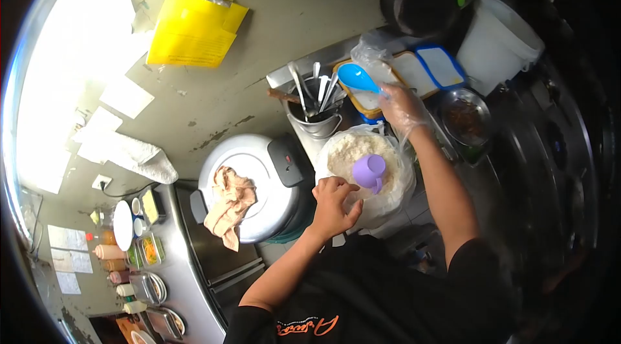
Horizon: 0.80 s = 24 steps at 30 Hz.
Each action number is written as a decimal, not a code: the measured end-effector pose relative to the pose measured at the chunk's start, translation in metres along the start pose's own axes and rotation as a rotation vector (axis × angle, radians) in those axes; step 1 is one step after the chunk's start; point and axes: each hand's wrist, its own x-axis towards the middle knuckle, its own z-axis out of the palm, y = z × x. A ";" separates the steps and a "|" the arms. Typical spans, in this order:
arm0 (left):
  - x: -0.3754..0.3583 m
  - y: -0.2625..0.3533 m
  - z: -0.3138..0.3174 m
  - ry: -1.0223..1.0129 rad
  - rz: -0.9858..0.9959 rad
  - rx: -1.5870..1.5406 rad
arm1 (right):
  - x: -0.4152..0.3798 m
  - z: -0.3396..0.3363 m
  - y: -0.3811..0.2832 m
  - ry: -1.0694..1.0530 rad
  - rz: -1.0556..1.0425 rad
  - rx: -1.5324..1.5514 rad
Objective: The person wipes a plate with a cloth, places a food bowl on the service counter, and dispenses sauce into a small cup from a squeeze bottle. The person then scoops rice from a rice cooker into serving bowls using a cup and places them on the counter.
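Observation:
My right hand (402, 110), in a clear plastic glove, grips the handle of a blue spoon (358, 77). The spoon's bowl is over a yellow-rimmed container (370, 99) with white contents. My left hand (333, 205) rests at the near left rim of a plastic-lined container (401, 198), thumb and fingers apart, with nothing visible between them. Inside the liner lies a white crumbly food (352, 147), perhaps cooked rice. A purple measuring cup (370, 171) with a handle sits tilted on this food.
Left of the lined container stands a large cooker (259, 150) with a tan cloth (231, 198) on its lid. Behind are a metal pot of utensils (317, 125), a blue-rimmed container (440, 66), a white bucket (495, 43), a metal bowl (466, 116) and a black pan (419, 4).

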 end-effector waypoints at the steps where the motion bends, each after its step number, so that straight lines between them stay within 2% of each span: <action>1: 0.001 0.002 -0.005 -0.046 0.017 0.028 | 0.011 0.007 0.000 -0.037 -0.018 -0.070; 3: -0.004 0.006 -0.012 -0.152 0.047 0.058 | 0.028 0.022 0.010 -0.124 -0.042 -0.223; 4: -0.006 0.007 -0.011 -0.147 0.054 0.052 | 0.037 0.033 0.020 0.010 -0.178 -0.264; 5: -0.009 0.007 -0.010 -0.169 0.051 0.055 | 0.029 0.037 0.032 0.100 -0.224 -0.215; 7: -0.009 0.004 -0.009 -0.191 0.054 0.071 | 0.008 0.002 0.005 0.296 -0.336 -0.115; 10: -0.010 -0.005 -0.005 -0.115 0.053 -0.007 | -0.028 -0.001 0.012 -0.629 0.027 -0.349; 13: -0.003 -0.006 -0.007 -0.036 0.046 -0.129 | -0.073 0.026 0.034 -0.172 -0.362 -0.060; 16: 0.015 0.003 -0.019 -0.047 0.037 -0.105 | -0.097 0.001 0.006 -0.307 -0.264 0.112; 19: 0.013 -0.001 -0.012 -0.139 -0.018 -0.091 | -0.128 0.025 -0.003 -0.393 -0.018 0.025; 20: 0.011 -0.005 -0.007 -0.169 -0.042 -0.098 | -0.135 0.043 0.006 -0.272 -0.019 0.122; 23: 0.004 -0.009 -0.001 -0.210 -0.030 -0.032 | -0.117 0.019 0.009 -0.335 0.134 0.293; 24: 0.005 -0.007 -0.001 -0.185 -0.030 -0.041 | -0.117 0.033 0.030 -0.231 0.146 0.478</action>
